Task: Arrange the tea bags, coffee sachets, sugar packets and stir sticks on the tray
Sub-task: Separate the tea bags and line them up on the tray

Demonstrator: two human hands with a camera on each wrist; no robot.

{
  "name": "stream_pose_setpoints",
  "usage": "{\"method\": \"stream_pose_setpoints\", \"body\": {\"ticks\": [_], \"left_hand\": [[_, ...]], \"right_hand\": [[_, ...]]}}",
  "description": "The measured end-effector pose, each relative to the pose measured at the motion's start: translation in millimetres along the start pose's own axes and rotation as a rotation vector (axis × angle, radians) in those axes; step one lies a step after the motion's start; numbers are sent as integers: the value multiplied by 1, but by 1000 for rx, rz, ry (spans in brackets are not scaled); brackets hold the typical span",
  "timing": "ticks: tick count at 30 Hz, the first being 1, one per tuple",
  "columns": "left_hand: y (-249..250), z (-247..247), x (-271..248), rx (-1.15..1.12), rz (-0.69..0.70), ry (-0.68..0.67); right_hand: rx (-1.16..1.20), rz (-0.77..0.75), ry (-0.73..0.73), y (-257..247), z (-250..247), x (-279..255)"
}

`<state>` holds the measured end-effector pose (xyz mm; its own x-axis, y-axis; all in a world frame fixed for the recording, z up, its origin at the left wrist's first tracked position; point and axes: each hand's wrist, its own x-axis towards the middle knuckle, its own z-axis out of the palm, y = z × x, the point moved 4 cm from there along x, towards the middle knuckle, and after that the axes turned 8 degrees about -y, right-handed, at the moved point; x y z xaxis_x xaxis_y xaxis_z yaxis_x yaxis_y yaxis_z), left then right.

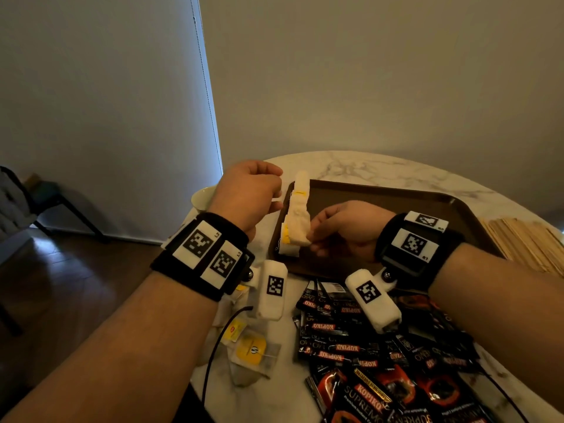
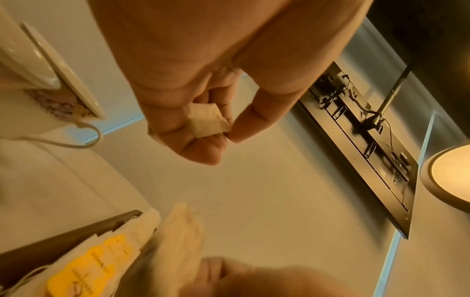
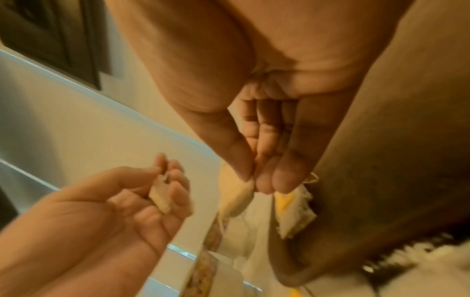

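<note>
Nearest to you, on the round white marble bench [image 1: 396, 169], lies a loose heap of black and red coffee sachets [image 1: 366, 355], and to its left a few paper tea bags with yellow tags [image 1: 250, 349], not yet sorted.

Beyond them, your right hand [image 1: 348, 230] pinches the near end of a row of pale tea bags [image 1: 297, 215] between thumb and fingers [image 3: 264, 180]; the other fingers lie nearly straight. This row stands along the left edge of the dark brown rectangular tray [image 1: 396, 203], and its long axis runs away from you.

Your left hand [image 1: 250, 193] is raised just left of the far part of the row, apart from it. Its thumb and curled fingers [image 2: 203, 144] pinch one small folded pale tea bag [image 2: 207, 120]. I judge that this bag goes next into the row, so it must travel to the right and down, and the left hand is the nearer one.

At the right side of the tray lies a bundle of light wooden stir sticks [image 1: 525, 239]. A cream cup [image 1: 203, 198] stands behind your left hand. I cannot find the sugar packets. Behind the bench is a plain wall, with a window blind at the left.
</note>
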<state>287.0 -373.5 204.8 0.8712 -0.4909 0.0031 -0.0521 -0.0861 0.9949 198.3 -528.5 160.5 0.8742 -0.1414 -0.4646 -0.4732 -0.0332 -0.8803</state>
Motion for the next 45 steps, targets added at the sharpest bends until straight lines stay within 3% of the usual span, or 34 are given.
{"method": "stream_pose_setpoints", "body": {"ticks": [4,10,19,26,30,42,45], "left_hand": [[-3,-3,-1,-60,-43,18],[-5,3,-4,-77,-88,2],[-13,13,-3,-10,-149,-39],[-19,19,1,36,-196,-56],[-16,23,0,99,-151,-78],[-23,28,12,190,-178,-86],[-28,29,17,199,-193,-83]], "right_hand": [[7,134,0,12,8,9],[-4,199,-31,19,20,20],[-269,168,-14,12,13,19],[-271,148,-28,12,5,12],[-281,130,-20,15,7,13],[-138,34,-23,15,5,13],[-130,27,28,12,1,14]]}}
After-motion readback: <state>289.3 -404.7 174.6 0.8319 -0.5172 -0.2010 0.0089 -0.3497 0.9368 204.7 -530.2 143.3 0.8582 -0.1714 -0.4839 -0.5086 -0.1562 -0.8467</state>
